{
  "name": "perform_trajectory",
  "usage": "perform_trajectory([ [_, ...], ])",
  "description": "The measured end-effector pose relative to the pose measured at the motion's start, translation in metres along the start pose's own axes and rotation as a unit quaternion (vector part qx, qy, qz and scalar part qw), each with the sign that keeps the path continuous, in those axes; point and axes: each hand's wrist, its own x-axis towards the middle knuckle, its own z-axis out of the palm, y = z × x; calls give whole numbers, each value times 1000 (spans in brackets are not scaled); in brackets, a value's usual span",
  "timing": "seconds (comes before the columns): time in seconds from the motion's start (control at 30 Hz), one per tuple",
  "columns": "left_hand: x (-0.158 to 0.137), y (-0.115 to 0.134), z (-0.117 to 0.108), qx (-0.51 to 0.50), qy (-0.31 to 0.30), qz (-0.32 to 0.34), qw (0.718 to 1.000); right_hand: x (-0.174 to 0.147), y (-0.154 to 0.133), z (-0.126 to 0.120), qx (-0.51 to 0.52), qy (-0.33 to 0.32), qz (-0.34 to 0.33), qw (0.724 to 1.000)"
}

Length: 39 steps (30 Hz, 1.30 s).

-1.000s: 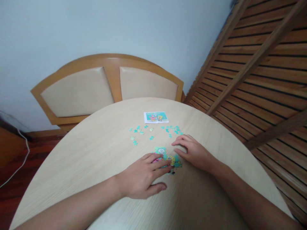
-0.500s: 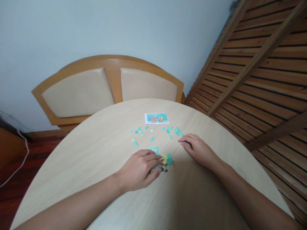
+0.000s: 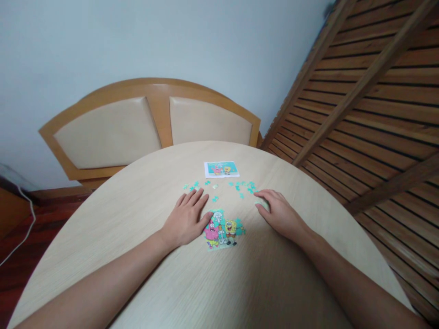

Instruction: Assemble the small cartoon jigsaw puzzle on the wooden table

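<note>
A partly joined jigsaw puzzle (image 3: 220, 230) with pink, white and yellow cartoon figures on turquoise lies on the table in front of me. Just left of it, my left hand (image 3: 188, 217) rests with fingers spread, its thumb by the puzzle's upper left edge and its fingertips near loose pieces. My right hand (image 3: 276, 210) lies on the right, fingers apart and slightly bent, with nothing visible in it. Its fingertips are beside a group of loose turquoise puzzle pieces (image 3: 251, 186). More loose pieces (image 3: 195, 185) lie beyond my left fingers, some perhaps hidden under the hand.
A picture card (image 3: 222, 169) with the same figures lies behind the pieces. The round wooden table (image 3: 137, 196) has a chair with a padded back (image 3: 109, 132) at its far side. A slatted wooden panel (image 3: 360, 100) leans on the right, and a white cable (image 3: 32, 219) hangs left.
My left hand has moved off the puzzle, up and to the left, and its fingers have spread, uncovering the pink figure. My right hand has hardly moved. The view has shifted slightly.
</note>
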Motion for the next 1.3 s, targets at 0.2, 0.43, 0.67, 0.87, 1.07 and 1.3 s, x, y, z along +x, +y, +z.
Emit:
perform_trajectory([
  [0.2,1,2,1,17,15,-58,998,-4,-5,5,-42,-97,-6,994],
  [0.43,0,-2,3,-15,61,-22,998,-5,-11,-5,-6,-156,-49,987],
  [0.67,-4,0,-8,-47,100,10,994,-4,-8,-2,32,-97,-64,993],
  [0.87,-17,-10,-34,4,39,-58,998,-1,4,-10,6,-22,13,1000],
  [1.07,-18,-29,-34,14,0,-54,998,0,6,-17,16,-56,-9,998],
  [1.3,-7,-37,-25,-26,41,-50,998,0,2,-15,40,-57,-22,997],
])
